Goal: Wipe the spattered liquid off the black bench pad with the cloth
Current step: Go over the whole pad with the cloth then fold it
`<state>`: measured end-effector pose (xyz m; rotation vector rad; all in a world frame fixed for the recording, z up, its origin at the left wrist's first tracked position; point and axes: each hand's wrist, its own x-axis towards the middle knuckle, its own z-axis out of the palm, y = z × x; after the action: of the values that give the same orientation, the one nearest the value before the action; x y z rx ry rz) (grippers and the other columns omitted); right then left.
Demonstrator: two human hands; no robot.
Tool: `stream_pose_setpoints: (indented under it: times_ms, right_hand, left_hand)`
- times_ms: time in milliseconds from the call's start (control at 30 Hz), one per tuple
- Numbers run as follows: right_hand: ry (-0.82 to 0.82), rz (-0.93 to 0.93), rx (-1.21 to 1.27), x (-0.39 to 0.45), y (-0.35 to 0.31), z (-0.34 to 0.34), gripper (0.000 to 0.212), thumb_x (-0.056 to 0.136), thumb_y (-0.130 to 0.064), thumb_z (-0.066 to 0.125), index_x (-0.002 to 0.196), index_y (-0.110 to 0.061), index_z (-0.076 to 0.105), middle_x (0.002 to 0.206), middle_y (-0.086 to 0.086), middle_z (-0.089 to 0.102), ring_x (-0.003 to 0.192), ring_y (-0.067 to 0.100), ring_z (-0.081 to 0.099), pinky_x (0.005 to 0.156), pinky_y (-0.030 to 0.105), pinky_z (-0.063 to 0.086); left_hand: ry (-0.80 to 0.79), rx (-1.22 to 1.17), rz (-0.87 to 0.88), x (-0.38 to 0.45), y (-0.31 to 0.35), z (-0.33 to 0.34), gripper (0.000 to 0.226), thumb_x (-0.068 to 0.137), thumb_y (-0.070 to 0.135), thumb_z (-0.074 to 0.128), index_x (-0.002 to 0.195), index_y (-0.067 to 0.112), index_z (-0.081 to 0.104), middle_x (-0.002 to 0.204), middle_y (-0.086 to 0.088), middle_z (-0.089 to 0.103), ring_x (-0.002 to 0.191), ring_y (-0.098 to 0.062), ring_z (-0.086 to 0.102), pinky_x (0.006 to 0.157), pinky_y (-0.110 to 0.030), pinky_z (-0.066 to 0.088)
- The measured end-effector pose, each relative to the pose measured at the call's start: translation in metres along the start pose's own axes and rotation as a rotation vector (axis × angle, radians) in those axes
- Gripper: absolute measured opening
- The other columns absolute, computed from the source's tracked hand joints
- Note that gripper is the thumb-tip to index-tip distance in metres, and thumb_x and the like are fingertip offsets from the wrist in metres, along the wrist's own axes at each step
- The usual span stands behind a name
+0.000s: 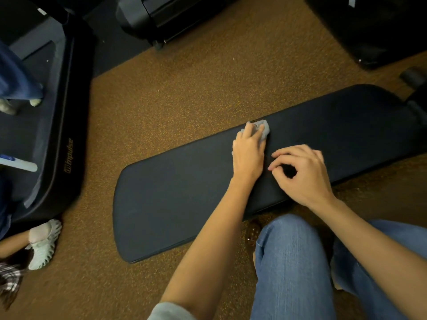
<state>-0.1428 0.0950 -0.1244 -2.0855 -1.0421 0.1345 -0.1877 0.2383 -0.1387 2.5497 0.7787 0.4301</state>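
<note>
A long, rounded-end black bench pad (184, 199) with a smooth, faintly matte vinyl-like skin lies diagonally across brown rubber flooring flecked with orange (184, 88). Seen from above, the person's left hand (249, 155) reaches across the pad and presses a small, crumpled grey-blue cloth (263, 129) against the pad's far edge, roughly midway along its length. The fingers lie over the cloth, bunching it beneath them, with a wad of soft fabric poking out past the fingertips. The right hand (300, 174) hangs just beside it over the pad's near half, fingers loosely curled around nothing.

The wiping step looks to be in hand, with the cloth on the surface and under pressure. The spattered liquid itself cannot be made out on the dark pad in this dim light, so how much remains is hard to judge. The next move likely calls for steady downward pressure and long strokes along the pad, keeping the cloth flat enough to soak rather than smear.

The person's blue denim-clad knees (291, 262) sit close to the pad's near edge. To the left stands a black treadmill base (69, 125), with another person's pale clog-style shoe (44, 245) near it.
</note>
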Motion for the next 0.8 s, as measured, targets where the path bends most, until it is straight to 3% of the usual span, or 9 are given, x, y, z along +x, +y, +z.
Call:
stream_pose_setpoints:
  times_ms: [100,200,300,433,500,600,667,733,800]
  right_hand:
    - [0.116,0.120,0.017,0.003,0.010,-0.018,0.012,0.080,-0.018,0.065,0.077,-0.028,0.070,0.094,-0.012,0.067,0.096,0.015,0.056,0.085,0.038,0.038]
    - [0.118,0.245,0.068,0.002,0.018,-0.033,0.019,0.080,-0.013,0.064,0.086,-0.029,0.070,0.097,-0.009,0.064,0.094,0.017,0.054,0.085,0.042,0.044]
    - [0.016,0.240,0.060,0.005,0.023,-0.049,0.035,0.080,-0.009,0.063,0.107,-0.032,0.066,0.110,-0.005,0.057,0.099,0.018,0.052,0.089,0.042,0.047]
    - [-0.168,0.159,0.062,0.012,0.023,-0.074,0.051,0.083,-0.017,0.067,0.127,-0.040,0.054,0.127,-0.006,0.046,0.114,0.018,0.046,0.095,0.039,0.045]
    - [-0.209,0.120,0.056,0.016,0.023,-0.088,0.041,0.084,-0.026,0.069,0.122,-0.037,0.059,0.129,-0.006,0.048,0.118,0.018,0.046,0.097,0.037,0.041]
    - [-0.139,0.121,0.094,0.018,0.020,-0.112,0.016,0.081,-0.034,0.072,0.095,-0.026,0.071,0.119,-0.007,0.060,0.113,0.013,0.052,0.090,0.028,0.040]
    - [-0.092,0.143,0.171,0.016,0.018,-0.129,0.013,0.080,-0.032,0.074,0.086,-0.021,0.072,0.111,-0.009,0.066,0.106,0.006,0.057,0.084,0.024,0.044]
    - [-0.089,0.148,0.264,0.014,0.014,-0.148,0.010,0.082,-0.029,0.073,0.087,-0.020,0.072,0.101,-0.009,0.070,0.099,0.003,0.062,0.086,0.031,0.050]
    - [-0.111,0.124,0.353,0.012,0.009,-0.166,0.009,0.086,-0.024,0.068,0.088,-0.016,0.071,0.090,-0.002,0.072,0.091,0.010,0.066,0.085,0.038,0.053]
  left_hand:
    - [-0.081,-0.036,0.031,-0.007,0.002,-0.004,0.036,0.101,0.016,0.054,0.136,0.008,0.060,0.134,-0.016,0.052,0.120,-0.035,0.050,0.099,-0.049,0.042]
    - [-0.137,-0.142,0.016,-0.019,0.011,-0.008,0.030,0.102,0.025,0.055,0.124,0.013,0.069,0.115,-0.011,0.053,0.105,-0.030,0.055,0.090,-0.051,0.045]
    - [-0.196,-0.278,-0.019,-0.028,0.017,-0.015,0.025,0.100,0.031,0.058,0.108,0.017,0.077,0.097,-0.004,0.052,0.094,-0.024,0.054,0.085,-0.051,0.045]
    - [-0.246,-0.532,-0.103,-0.036,0.036,-0.028,0.023,0.098,0.029,0.061,0.108,0.017,0.078,0.114,-0.004,0.062,0.119,-0.016,0.053,0.102,-0.050,0.041]
    - [-0.241,-0.687,-0.142,-0.039,0.050,-0.037,0.022,0.098,0.025,0.062,0.107,0.011,0.077,0.120,-0.006,0.065,0.121,-0.013,0.055,0.106,-0.047,0.042]
    - [-0.207,-0.831,-0.123,-0.039,0.070,-0.049,0.020,0.097,0.019,0.063,0.106,0.005,0.076,0.119,-0.011,0.069,0.119,-0.020,0.059,0.106,-0.042,0.045]
    - [-0.201,-0.876,-0.096,-0.037,0.082,-0.055,0.020,0.096,0.014,0.063,0.107,0.001,0.074,0.119,-0.014,0.069,0.120,-0.024,0.060,0.106,-0.043,0.046]
    - [-0.232,-0.932,-0.047,-0.036,0.096,-0.061,0.021,0.097,0.012,0.063,0.112,0.001,0.073,0.116,-0.013,0.071,0.115,-0.024,0.064,0.101,-0.040,0.051]
    - [-0.271,-1.005,-0.005,-0.037,0.112,-0.066,0.020,0.098,0.011,0.060,0.113,0.003,0.072,0.109,-0.009,0.075,0.103,-0.020,0.070,0.089,-0.031,0.055]
